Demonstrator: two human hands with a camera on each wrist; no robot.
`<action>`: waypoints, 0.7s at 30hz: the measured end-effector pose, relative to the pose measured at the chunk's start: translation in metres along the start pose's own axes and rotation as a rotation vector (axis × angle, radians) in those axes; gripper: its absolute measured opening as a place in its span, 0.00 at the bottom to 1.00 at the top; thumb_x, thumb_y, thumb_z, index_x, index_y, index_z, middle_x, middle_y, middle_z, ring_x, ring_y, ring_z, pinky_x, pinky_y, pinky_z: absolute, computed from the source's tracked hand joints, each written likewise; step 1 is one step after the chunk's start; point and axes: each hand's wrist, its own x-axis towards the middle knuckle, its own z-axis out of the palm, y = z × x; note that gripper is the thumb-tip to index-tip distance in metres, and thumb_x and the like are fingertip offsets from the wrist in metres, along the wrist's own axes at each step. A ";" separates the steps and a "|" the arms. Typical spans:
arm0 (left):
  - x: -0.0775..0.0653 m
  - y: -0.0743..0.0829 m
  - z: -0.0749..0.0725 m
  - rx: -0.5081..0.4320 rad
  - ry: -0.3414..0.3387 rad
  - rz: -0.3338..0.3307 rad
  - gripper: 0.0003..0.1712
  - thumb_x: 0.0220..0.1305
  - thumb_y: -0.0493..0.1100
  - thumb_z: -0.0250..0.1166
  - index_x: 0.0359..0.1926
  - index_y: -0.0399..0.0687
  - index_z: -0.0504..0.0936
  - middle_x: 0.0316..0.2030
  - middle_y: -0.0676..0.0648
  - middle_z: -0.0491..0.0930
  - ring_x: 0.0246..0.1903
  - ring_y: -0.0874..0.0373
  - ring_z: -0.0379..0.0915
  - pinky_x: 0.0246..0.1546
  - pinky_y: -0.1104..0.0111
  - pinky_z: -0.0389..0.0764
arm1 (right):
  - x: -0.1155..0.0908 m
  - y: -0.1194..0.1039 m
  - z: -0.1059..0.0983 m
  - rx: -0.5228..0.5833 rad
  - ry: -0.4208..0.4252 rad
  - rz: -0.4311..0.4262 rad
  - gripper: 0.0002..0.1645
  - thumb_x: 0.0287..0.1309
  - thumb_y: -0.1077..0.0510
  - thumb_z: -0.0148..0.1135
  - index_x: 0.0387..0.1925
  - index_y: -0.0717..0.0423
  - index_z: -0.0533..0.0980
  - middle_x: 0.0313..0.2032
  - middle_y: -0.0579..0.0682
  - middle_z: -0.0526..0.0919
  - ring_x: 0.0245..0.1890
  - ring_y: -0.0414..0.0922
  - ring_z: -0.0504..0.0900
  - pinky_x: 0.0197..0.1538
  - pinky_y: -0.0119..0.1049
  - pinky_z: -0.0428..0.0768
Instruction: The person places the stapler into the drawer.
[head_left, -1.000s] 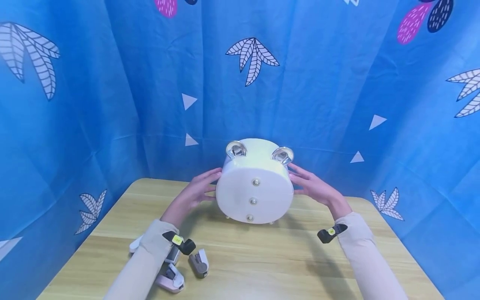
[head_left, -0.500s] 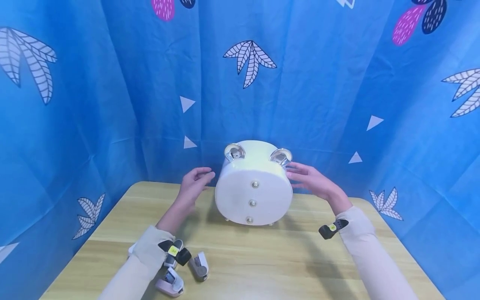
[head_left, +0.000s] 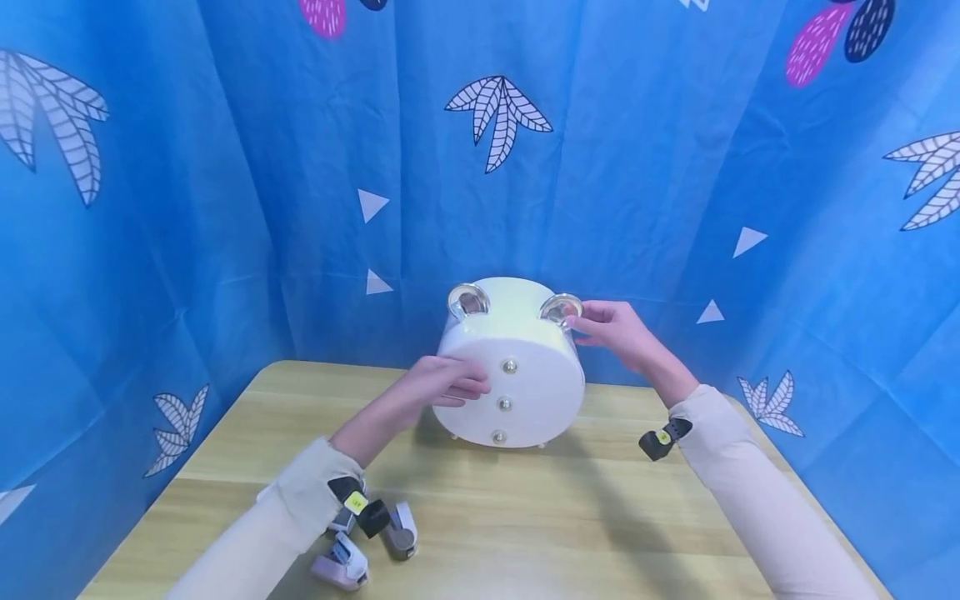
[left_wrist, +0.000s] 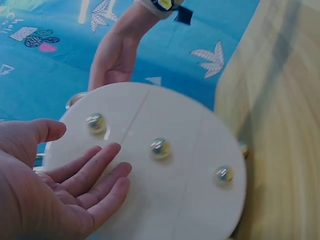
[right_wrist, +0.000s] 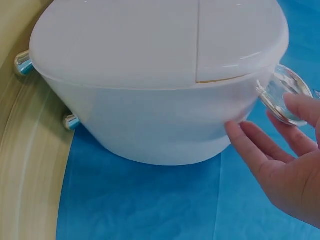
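Note:
A small white oval drawer box (head_left: 517, 425) stands on the table, with round metallic knobs (head_left: 506, 404) down its front and two silver ears on top. My left hand (head_left: 442, 383) is in front of the upper left of its face. In the left wrist view its fingers (left_wrist: 107, 157) are loosely spread and hold nothing. My right hand (head_left: 618, 333) is at the right silver ear (head_left: 552, 308), thumb in front and fingers behind its rim. Another finger of that hand reaches the white side wall (right_wrist: 165, 125) in the right wrist view.
Several small staplers lie at the front left of the wooden table (head_left: 510, 517), among them a grey one (head_left: 401, 531) and a pinkish one (head_left: 341, 563). My left sleeve (head_left: 277, 521) partly hides others. A blue patterned curtain (head_left: 637, 200) hangs behind and at both sides.
My left hand has left the box's left side and come across in front of its face. My right hand has risen from the right side to the silver ear. The box stays put.

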 end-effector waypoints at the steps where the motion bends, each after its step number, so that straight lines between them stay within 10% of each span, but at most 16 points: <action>1: 0.002 -0.001 0.003 -0.020 -0.017 -0.009 0.21 0.68 0.54 0.65 0.53 0.45 0.86 0.48 0.43 0.89 0.53 0.49 0.85 0.62 0.54 0.80 | 0.001 0.000 0.001 0.005 0.016 -0.005 0.24 0.71 0.57 0.62 0.58 0.73 0.75 0.49 0.51 0.87 0.51 0.38 0.85 0.61 0.51 0.81; 12: 0.021 -0.014 0.027 -0.263 -0.107 0.028 0.23 0.72 0.50 0.63 0.59 0.40 0.82 0.53 0.40 0.86 0.54 0.49 0.85 0.59 0.59 0.82 | 0.003 0.007 0.003 0.016 0.072 -0.011 0.24 0.68 0.59 0.65 0.56 0.76 0.77 0.39 0.43 0.89 0.44 0.33 0.86 0.59 0.45 0.83; 21: 0.027 -0.008 0.037 -0.199 -0.065 0.059 0.24 0.73 0.55 0.62 0.55 0.39 0.84 0.48 0.41 0.89 0.49 0.51 0.88 0.56 0.60 0.85 | 0.000 0.005 0.004 -0.012 0.088 0.013 0.23 0.68 0.58 0.64 0.58 0.72 0.78 0.57 0.66 0.83 0.49 0.35 0.84 0.59 0.45 0.83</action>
